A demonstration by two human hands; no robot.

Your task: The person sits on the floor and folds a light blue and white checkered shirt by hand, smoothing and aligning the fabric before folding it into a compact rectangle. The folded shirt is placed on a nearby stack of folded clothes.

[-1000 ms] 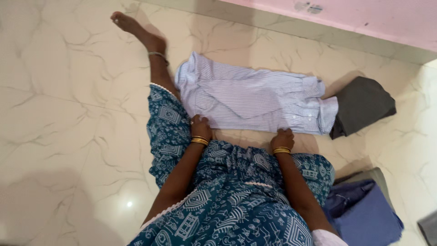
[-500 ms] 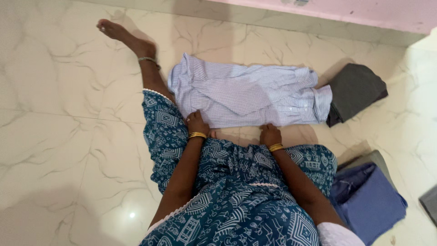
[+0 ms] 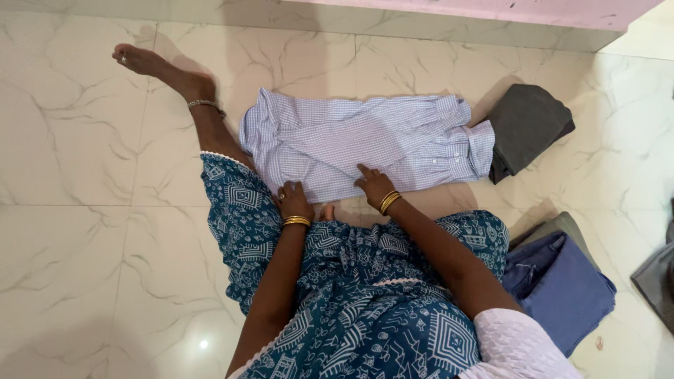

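Sitting: a person is on the marble floor (image 3: 84, 281) in blue patterned trousers (image 3: 365, 295), one leg stretched out to the left with an anklet (image 3: 203, 104) above the bare foot (image 3: 144, 61).
Left hand: the left hand (image 3: 293, 200) rests at the near left edge of the shirt, fingers curled on the cloth; gold bangles sit on the wrist. Whether it pinches the fabric, I cannot tell.
Right hand: the right hand (image 3: 374, 185) lies flat on the near edge of the shirt, fingers spread and pressing down, holding nothing; gold bangles on this wrist too.
Shirt: a pale blue checked shirt (image 3: 365, 140) lies part-folded on the floor just beyond the knees, long side running left to right, cuffed sleeves at its right end.
Right side, near: a folded blue garment (image 3: 562, 281) lies beside the right knee, on a grey piece.
Right side, far: a folded dark grey cloth (image 3: 528, 126) touches the shirt's right end.
Beyond: a pink wall (image 3: 491, 10) edges the floor.
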